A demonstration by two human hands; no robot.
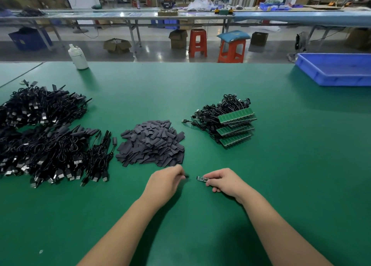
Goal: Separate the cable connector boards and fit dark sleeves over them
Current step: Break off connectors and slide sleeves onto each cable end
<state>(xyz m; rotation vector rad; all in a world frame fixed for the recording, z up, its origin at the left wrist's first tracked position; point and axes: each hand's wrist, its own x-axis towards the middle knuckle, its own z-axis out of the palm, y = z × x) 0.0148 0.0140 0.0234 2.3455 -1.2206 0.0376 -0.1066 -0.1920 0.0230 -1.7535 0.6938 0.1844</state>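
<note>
My right hand pinches a small connector board that points left, just above the green table. My left hand is curled close to it, and a dark sleeve shows at its fingertips, a short gap from the board's tip. A heap of dark sleeves lies just beyond my left hand. Stacked green board panels with black cables attached sit to the right of that heap.
Large piles of black cables cover the left side of the green table. A white bottle stands at the far edge, and a blue bin at the far right. Stools and benches stand beyond.
</note>
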